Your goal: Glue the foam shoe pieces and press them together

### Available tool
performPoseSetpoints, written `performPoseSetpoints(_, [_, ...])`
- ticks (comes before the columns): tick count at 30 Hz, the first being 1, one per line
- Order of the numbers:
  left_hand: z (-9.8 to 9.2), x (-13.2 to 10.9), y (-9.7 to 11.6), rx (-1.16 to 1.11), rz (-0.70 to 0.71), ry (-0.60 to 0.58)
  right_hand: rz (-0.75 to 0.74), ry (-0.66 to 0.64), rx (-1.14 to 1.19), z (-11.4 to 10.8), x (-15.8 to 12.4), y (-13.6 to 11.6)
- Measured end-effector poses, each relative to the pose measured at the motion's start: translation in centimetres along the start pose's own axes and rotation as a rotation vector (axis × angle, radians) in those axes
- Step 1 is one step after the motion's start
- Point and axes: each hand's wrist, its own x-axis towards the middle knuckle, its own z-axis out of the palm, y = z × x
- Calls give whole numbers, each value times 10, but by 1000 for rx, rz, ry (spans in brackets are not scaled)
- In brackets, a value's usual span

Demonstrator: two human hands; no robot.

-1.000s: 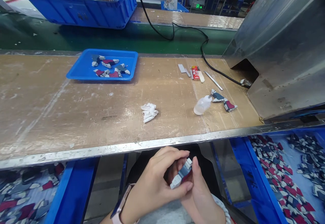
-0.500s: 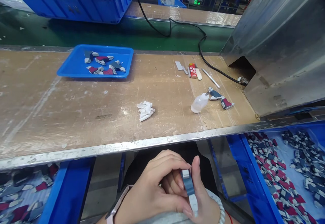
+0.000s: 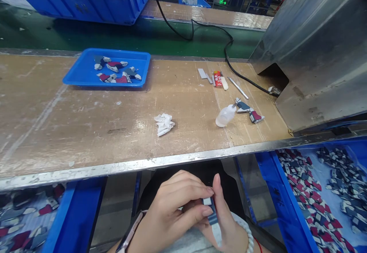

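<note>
Below the table's front edge, both my hands hold one small grey-blue and white piece (image 3: 211, 209) over my lap. My left hand (image 3: 172, 214) pinches it from the left with thumb and fingers curled round it. My right hand (image 3: 226, 222) backs it from the right, thumb pointing up along the piece. A watch sits on my left wrist and a bead bracelet on my right. Most of the piece is hidden between the fingers.
On the worn wooden table (image 3: 86, 130) lie a blue tray (image 3: 83, 75) with several pieces, a crumpled white cloth (image 3: 164, 124), a small squeeze bottle (image 3: 225, 116), two pieces (image 3: 249, 111), a metal rod (image 3: 237, 87). A metal housing (image 3: 315, 46) stands right. Blue bins (image 3: 289, 207) of pieces sit below.
The piece has been turned in my fingers from lying crosswise to standing edge-on, and my fingers have closed further over it. My view has shifted slightly.
</note>
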Motion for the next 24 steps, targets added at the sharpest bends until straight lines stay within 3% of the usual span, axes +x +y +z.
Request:
performPoseSetpoints(2, [-1,-2,0,48,-16,82,-34,1,-44,-1,-3,3])
performPoseSetpoints(5, [-2,-4,1,152,1,213,-232,106,-127,-1,-9,9])
performPoseSetpoints(10, [1,-7,7,225,109,262,-506,214,-331,1,-14,16])
performPoseSetpoints(14, [1,-10,11,381,199,357,-780,397,-511,-1,-15,19])
performPoseSetpoints(18, [1,-13,8,420,224,365,-798,495,-657,0,-19,17])
performPoseSetpoints(24, [3,-13,6,388,245,352,-774,502,-613,7,-23,16])
